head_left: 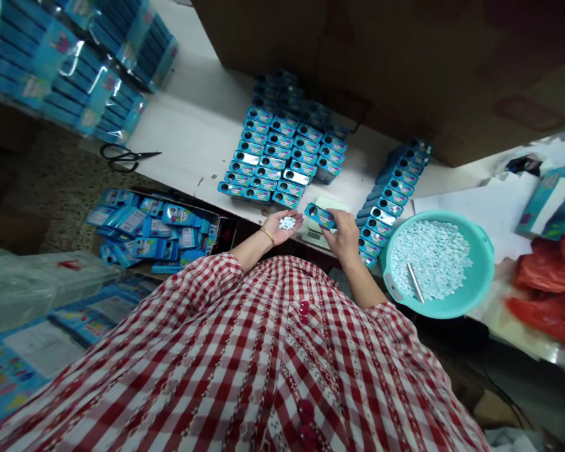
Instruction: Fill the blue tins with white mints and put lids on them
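Note:
A small heap of pale round tablets [287, 223] rests in the cupped palm of my left hand [274, 232], which faces up near the table's front edge. Between the thumb and fingers of my right hand [343, 233] is a small blue box [318, 215] with a dark round spot at one end. It is held tilted just right of the left palm. Beneath the box and right hand lies a pale flat device [314, 237], partly hidden, that looks like a small scale. Rows of similar blue boxes [268, 162] stand just beyond my hands.
Another row of blue boxes [387, 204] stands right, beside a turquoise basin [487, 263] of tablets holding a metal tube [415, 282]. Black scissors [127, 157] lie left. Below them is a carton of loose blue boxes [157, 226]. A large brown cardboard box [381, 63] borders the back.

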Available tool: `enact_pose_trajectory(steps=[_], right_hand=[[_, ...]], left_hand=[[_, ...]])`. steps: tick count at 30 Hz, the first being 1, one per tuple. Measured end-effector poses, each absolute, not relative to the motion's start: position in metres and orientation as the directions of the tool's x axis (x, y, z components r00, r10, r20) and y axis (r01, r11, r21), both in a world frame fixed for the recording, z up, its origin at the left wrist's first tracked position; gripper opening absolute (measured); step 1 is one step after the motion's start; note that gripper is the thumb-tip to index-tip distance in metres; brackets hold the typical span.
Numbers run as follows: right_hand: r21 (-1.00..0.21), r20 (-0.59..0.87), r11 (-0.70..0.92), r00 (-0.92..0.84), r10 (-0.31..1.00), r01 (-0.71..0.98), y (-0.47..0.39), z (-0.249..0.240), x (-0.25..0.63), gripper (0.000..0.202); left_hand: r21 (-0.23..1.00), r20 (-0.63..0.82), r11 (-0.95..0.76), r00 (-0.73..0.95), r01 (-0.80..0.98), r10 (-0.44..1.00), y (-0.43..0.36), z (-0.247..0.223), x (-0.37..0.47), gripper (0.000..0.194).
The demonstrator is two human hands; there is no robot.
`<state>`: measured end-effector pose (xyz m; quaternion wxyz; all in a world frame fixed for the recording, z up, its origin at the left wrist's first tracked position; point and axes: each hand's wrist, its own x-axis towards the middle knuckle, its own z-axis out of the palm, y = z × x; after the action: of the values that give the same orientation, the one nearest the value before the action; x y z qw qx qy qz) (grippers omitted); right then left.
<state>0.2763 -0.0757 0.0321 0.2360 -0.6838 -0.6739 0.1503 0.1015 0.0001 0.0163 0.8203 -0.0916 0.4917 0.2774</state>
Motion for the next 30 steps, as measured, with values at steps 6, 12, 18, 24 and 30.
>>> enact_pose_trajectory(steps=[6, 12, 18, 24, 30], right_hand=[[-0.043, -0.006, 0.275, -0.275, 0.961, 0.961, -0.076, 0.082, 0.259, 0.031], [0.012, -0.003, 0.284, -0.284, 0.959, 0.959, -0.082, 0.088, 0.258, 0.034], [-0.182, 0.013, 0.159, -0.159, 0.987, 0.97, -0.085, 0.071, 0.281, 0.038], [-0.716, 0.086, -0.079, 0.199, 0.976, 0.693, -0.078, 0.015, 0.304, 0.032], [-0.857, -0.029, -0.192, 0.327, 0.945, 0.479, -0.07, -0.033, 0.307, 0.042]], left_hand=[[0.116, -0.83, 0.845, 0.416, -0.522, 0.371, 0.005, 0.014, 0.123, 0.019], [0.1, -0.813, 0.867, 0.463, -0.487, 0.354, 0.001, 0.009, 0.132, 0.021], [0.094, -0.815, 0.87, 0.465, -0.484, 0.347, 0.001, 0.011, 0.133, 0.018], [0.106, -0.827, 0.857, 0.435, -0.504, 0.358, 0.004, 0.011, 0.115, 0.024], [0.14, -0.87, 0.849, 0.346, -0.51, 0.352, -0.001, 0.016, 0.078, 0.024]])
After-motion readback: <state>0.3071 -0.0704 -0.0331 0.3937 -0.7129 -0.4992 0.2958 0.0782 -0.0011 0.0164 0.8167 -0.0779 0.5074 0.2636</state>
